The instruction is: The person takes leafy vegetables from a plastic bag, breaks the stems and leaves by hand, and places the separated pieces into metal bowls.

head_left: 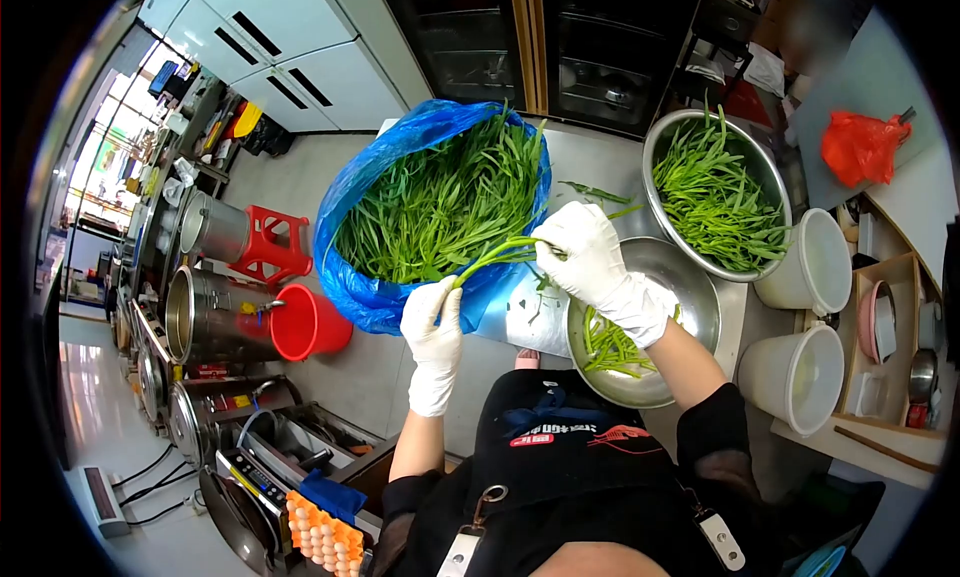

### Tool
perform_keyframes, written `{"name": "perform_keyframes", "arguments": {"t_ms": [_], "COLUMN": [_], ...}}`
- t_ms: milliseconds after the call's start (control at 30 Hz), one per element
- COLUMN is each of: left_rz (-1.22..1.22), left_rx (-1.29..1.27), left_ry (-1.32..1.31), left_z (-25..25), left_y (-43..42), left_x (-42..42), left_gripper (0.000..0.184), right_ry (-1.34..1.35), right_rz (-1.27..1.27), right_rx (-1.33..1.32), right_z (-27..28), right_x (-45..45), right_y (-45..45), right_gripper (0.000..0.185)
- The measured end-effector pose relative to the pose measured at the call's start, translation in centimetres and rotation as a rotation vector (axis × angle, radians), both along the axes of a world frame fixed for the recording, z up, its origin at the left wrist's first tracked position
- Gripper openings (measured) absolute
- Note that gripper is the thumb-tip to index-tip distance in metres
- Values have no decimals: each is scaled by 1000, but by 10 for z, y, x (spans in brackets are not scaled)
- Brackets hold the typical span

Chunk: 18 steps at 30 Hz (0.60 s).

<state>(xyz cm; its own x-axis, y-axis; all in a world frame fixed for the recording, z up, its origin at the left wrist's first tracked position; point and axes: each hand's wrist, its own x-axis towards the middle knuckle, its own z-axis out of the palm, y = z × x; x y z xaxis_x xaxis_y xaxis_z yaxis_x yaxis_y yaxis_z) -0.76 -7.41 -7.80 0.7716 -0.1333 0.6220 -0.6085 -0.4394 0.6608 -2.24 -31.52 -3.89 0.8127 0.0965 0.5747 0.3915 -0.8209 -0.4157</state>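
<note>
Both my hands wear white gloves. My left hand point(434, 342) is closed on one end of a few long green water spinach stems point(497, 254). Pinched in my right hand point(592, 262) is the other end, so the stems stretch between the two. Behind them a blue plastic bag point(345, 292) stands open, heaped with leafy water spinach point(440, 202). Under my right hand sits a steel bowl point(695, 302) holding short cut stems point(612, 345). Farther right, a second steel bowl point(655, 142) is full of leafy tops point(718, 192).
Loose leaf scraps point(595, 192) lie on the steel table point(585, 157). White buckets point(815, 377) stand at the right. On the left are a red bucket point(308, 323), a red stool point(275, 242) and large steel pots point(215, 317). An egg tray point(325, 537) is at lower left.
</note>
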Motion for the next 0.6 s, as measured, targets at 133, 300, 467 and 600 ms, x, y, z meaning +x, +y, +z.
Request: {"name": "perform_keyframes", "arguments": {"t_ms": [133, 300, 467, 600], "left_rz": [-77, -57, -131, -308], "left_rx": [106, 148, 57, -150], "left_ry": [159, 199, 616, 994], "left_z": [-2, -2, 7, 12], "left_y": [-10, -23, -16, -25], "left_x": [-3, 2, 6, 10], "left_gripper": [26, 20, 23, 27], "right_ry": [258, 155, 56, -31], "right_rz": [-90, -72, -224, 109], "right_rx": [566, 985, 752, -191], "right_z": [-29, -68, -13, 5], "right_x": [7, 18, 12, -12], "right_y": [-4, -29, -33, 12], "right_gripper": [12, 16, 10, 27]}}
